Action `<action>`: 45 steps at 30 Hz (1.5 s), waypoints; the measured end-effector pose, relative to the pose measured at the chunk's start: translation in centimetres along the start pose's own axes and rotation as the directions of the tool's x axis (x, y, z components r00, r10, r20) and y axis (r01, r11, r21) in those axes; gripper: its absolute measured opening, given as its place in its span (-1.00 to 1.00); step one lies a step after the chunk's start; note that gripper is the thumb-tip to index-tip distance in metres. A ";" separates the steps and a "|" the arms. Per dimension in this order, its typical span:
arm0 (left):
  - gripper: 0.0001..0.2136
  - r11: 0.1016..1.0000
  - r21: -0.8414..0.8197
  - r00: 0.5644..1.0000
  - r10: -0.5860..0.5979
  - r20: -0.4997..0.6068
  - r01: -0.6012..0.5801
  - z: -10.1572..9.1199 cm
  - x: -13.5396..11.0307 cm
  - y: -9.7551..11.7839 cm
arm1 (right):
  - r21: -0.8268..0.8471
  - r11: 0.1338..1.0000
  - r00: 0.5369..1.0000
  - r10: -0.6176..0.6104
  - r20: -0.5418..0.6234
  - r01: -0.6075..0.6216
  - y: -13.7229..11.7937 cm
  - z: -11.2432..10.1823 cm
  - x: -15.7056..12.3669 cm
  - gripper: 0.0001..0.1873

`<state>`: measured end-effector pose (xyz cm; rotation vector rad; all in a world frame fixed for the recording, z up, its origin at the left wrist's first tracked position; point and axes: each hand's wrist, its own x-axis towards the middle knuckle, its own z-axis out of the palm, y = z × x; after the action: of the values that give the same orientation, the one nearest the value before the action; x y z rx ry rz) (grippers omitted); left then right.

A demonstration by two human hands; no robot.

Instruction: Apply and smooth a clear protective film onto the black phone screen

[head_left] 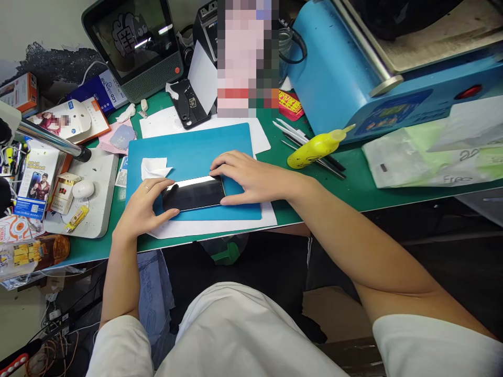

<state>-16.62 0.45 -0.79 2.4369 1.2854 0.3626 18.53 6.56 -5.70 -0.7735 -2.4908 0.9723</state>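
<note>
A smartphone (pixel 193 193) with a dark, glossy screen lies screen up on a blue mat (pixel 196 141). My left hand (pixel 143 207) holds its left end, with the thumb at the near edge and the fingers at the far corner. Around the right end is my right hand (pixel 247 180), its thumb at the near corner and its fingers by the far one. Just beyond the phone, on the mat, rests a crumpled white tissue (pixel 154 168). White paper (pixel 220 227) sticks out from under the mat.
A yellow squeeze bottle (pixel 314 149) lies over several thin tools to the right, before a large blue machine (pixel 326 68). Behind the mat are an opened black phone part (pixel 190 107) and a smart display (pixel 131 47). Boxes and a white lamp base (pixel 102 193) crowd the left.
</note>
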 end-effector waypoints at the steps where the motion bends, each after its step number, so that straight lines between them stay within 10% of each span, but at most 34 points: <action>1: -0.46 1.000 -0.001 1.000 -0.002 0.002 0.002 0.0 0.0 0.0 | 0.001 1.000 1.000 -0.003 -0.003 0.003 0.0 0.0 0.0 -0.28; 45: -0.46 1.000 -0.005 1.000 -0.010 -0.013 0.010 -0.1 0.0 -0.1 | 0.003 0.999 0.999 0.040 0.011 -0.040 -0.4 -0.4 -0.2 -0.26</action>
<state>-16.72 0.51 -0.78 2.4275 1.3001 0.3788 18.73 6.37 -5.13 -0.8228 -2.4914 0.9961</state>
